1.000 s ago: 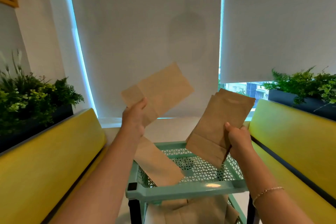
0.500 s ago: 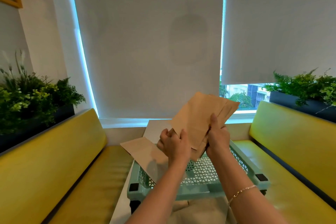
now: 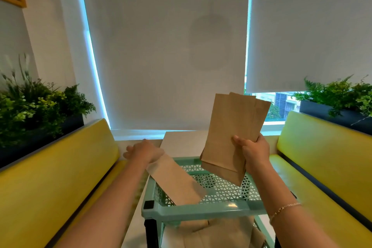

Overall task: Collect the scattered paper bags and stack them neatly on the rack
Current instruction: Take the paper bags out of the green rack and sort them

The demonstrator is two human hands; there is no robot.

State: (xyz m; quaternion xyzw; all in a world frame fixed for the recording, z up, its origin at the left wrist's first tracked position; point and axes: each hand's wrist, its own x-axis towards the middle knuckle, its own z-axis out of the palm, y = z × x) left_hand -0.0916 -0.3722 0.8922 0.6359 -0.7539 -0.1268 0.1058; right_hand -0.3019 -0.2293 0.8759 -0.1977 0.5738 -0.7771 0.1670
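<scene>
The right hand grips stacked flat brown paper bags, freeing the open left hand to reach the stray brown paper bag leaning on the mint-green perforated plastic rack.

Both forearms are bare, with no sleeves showing. A thin gold chain bracelet circles the right wrist.

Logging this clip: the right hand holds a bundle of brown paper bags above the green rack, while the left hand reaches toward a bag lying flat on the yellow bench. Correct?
Not quite. In the head view the left hand reaches for a single bag leaning on the green rack and sticking out over its left edge, not lying on the yellow bench. The right hand does hold the bundle of brown paper bags above the rack.
</scene>
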